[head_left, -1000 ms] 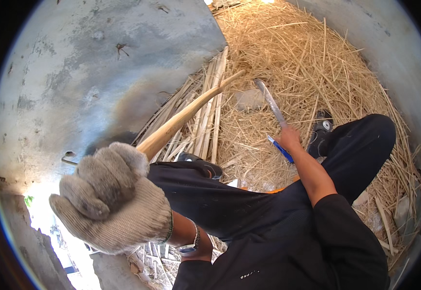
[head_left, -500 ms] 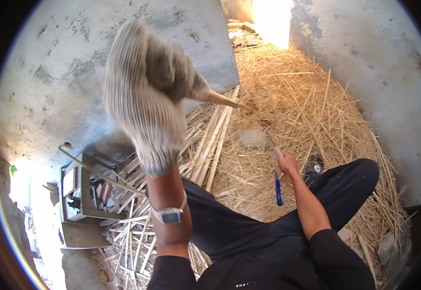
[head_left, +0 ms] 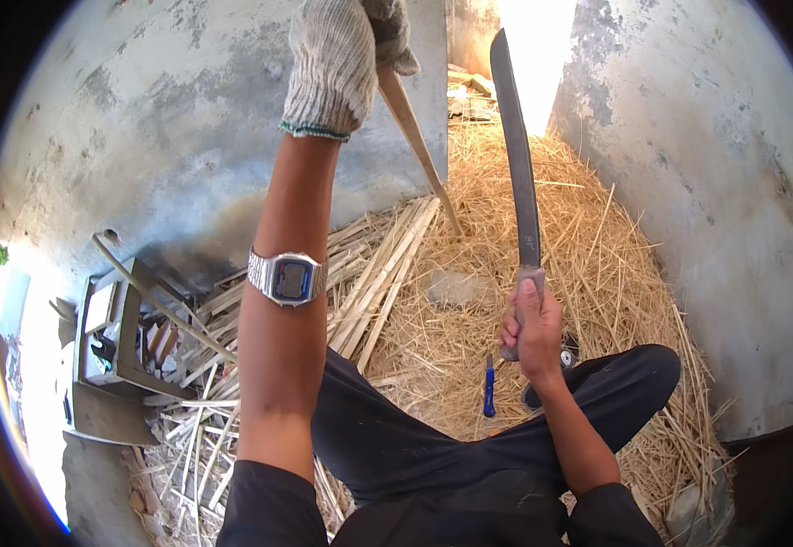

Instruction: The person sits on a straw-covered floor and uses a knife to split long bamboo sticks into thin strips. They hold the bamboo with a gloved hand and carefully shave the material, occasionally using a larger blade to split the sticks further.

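A: Head view, starting close in: what sits nearest the person?

B: Their own legs in dark trousers [head_left: 433,456], bent, on a bed of straw [head_left: 597,273]. I'll place everything by the long knife [head_left: 517,155]. Just left of its handle end, a small blue-handled tool [head_left: 489,390] lies on the straw beside the knee.

A: Who has the knife?

B: The right hand [head_left: 531,330], bare, with its fingers wrapped tight round the handle. The blade stands nearly upright, tip toward the bright gap between the walls.

A: And the other hand?

B: The left hand [head_left: 346,55] wears a knitted work glove and is raised high, left of the blade's upper part. Its fingers are closed round the top of a bamboo stick [head_left: 415,137], which slants down to the straw just left of the blade's lower half. Stick and blade are near each other but apart.

A: Anything on that arm?

B: A wristwatch [head_left: 289,277] with a metal band, well left of the knife handle.

A: Farther out?

B: Left of the knife, a pile of split bamboo strips [head_left: 378,273] lies against the grey wall [head_left: 141,137]. Farther left stands a small metal stand [head_left: 109,356] with odds and ends on it. A flat stone [head_left: 456,287] rests on the straw just left of the handle.
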A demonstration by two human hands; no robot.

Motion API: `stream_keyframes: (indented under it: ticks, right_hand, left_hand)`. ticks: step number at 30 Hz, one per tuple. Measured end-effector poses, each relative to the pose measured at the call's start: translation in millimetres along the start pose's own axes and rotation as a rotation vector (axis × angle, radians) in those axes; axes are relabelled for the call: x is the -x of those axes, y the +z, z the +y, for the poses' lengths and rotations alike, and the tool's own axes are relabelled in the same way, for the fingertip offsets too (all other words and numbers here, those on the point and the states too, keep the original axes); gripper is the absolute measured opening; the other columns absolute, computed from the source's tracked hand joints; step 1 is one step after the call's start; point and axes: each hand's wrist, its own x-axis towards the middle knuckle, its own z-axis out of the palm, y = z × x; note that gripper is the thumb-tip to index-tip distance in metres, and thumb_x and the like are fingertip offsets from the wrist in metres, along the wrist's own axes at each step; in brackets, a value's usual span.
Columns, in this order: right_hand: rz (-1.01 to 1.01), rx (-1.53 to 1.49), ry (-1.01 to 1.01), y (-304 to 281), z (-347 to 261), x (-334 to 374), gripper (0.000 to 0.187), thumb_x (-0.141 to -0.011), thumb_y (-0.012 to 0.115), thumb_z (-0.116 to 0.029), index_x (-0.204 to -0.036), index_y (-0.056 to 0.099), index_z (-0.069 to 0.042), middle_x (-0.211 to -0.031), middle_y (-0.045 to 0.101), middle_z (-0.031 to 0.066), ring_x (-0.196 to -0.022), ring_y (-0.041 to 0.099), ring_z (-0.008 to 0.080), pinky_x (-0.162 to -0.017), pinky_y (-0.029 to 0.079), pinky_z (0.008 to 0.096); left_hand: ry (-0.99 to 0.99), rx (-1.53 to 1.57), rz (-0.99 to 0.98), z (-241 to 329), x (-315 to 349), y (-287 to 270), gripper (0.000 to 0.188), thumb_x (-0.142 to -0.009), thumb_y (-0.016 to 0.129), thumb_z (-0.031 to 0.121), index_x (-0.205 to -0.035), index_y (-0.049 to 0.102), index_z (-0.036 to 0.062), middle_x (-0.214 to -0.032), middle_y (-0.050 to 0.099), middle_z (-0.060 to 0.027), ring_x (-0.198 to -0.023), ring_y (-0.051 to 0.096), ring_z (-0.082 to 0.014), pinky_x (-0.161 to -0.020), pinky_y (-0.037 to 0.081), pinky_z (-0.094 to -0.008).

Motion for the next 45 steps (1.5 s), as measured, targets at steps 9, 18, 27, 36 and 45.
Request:
stream_keyframes:
  ticks: [9, 18, 27, 36, 45]
  right_hand:
    - [0.019, 0.829, -0.12, -13.5, 77.3, -26.3, 0.048, -0.098, 0.054, -0.049, -0.097, 0.058, -0.002, -0.057, 0.049, 0.0048, -0.049, 0.054, 0.0169, -0.052, 0.049, 0.0354]
    - [-0.031, 0.203, -0.104, -16.4, 10.9, -15.2, 0.035, -0.098, 0.06, -0.037, -0.091, 0.058, -0.003, -0.055, 0.05, 0.0024, -0.043, 0.05, 0.0107, -0.043, 0.041, 0.0298]
    - [-0.017, 0.65, 0.045, -15.5, 80.9, -31.4, 0.048, -0.096, 0.058, -0.045, -0.09, 0.061, 0.003, -0.054, 0.054, 0.0101, -0.05, 0.058, 0.0296, -0.054, 0.05, 0.0418]
    - [-0.036, 0.242, -0.058, -8.6, 12.9, -10.8, 0.04, -0.099, 0.058, -0.038, -0.085, 0.059, -0.001, -0.055, 0.052, 0.0031, -0.046, 0.055, 0.0139, -0.045, 0.043, 0.0328]
    - [0.033, 0.773, -0.11, -11.5, 101.2, -36.8, 0.053, -0.096, 0.057, -0.047, -0.088, 0.059, 0.005, -0.056, 0.057, 0.0118, -0.05, 0.057, 0.0294, -0.055, 0.051, 0.0433]
  left_hand:
    - [0.052, -0.064, 0.133, -11.4, -7.3, 8.7, 0.042, -0.092, 0.057, 0.041, -0.059, 0.042, 0.019, -0.048, 0.037, 0.0008, -0.039, 0.038, -0.0169, -0.039, 0.034, -0.0329]
    - [0.052, -0.071, 0.116, -6.3, 1.5, 4.2, 0.043, -0.09, 0.059, 0.045, -0.059, 0.041, 0.021, -0.048, 0.038, 0.0008, -0.038, 0.037, -0.0172, -0.039, 0.033, -0.033]
    - [0.104, -0.088, 0.132, -0.7, 14.0, 13.7, 0.041, -0.094, 0.054, 0.022, -0.059, 0.032, 0.0181, -0.052, 0.028, 0.0025, -0.045, 0.026, -0.0139, -0.048, 0.025, -0.0341]
    - [0.052, -0.023, 0.016, 3.5, 19.5, -9.7, 0.042, -0.094, 0.051, 0.027, -0.058, 0.032, 0.0181, -0.051, 0.024, 0.0029, -0.045, 0.022, -0.0146, -0.046, 0.024, -0.0327]
    - [0.065, -0.027, -0.177, 8.7, 29.0, -33.3, 0.043, -0.097, 0.046, 0.025, -0.057, 0.029, 0.0207, -0.052, 0.022, 0.0041, -0.046, 0.018, -0.011, -0.045, 0.025, -0.0303]
